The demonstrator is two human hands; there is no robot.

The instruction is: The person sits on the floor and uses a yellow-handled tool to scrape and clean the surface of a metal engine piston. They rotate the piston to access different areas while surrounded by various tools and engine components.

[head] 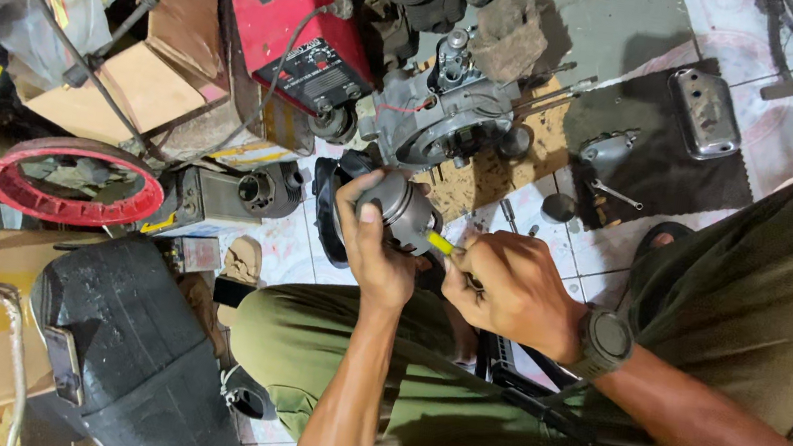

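Note:
My left hand (371, 242) grips a grey metal piston (402, 206) by its ringed crown, held above my lap. My right hand (507, 289) is closed on a small tool with a yellow handle (440, 244), its tip at the piston's side. A dark watch (604, 342) sits on my right wrist. An engine crankcase (445, 113) with long studs stands on a wooden board (494, 169) just beyond the hands.
A red machine box (287, 8) and cardboard boxes (147, 81) crowd the far left. A red ring (74, 178), a cylinder block (249, 193) and a black seat (135, 342) lie left. A chrome cover (704, 112) rests on a dark mat (666, 165) at right.

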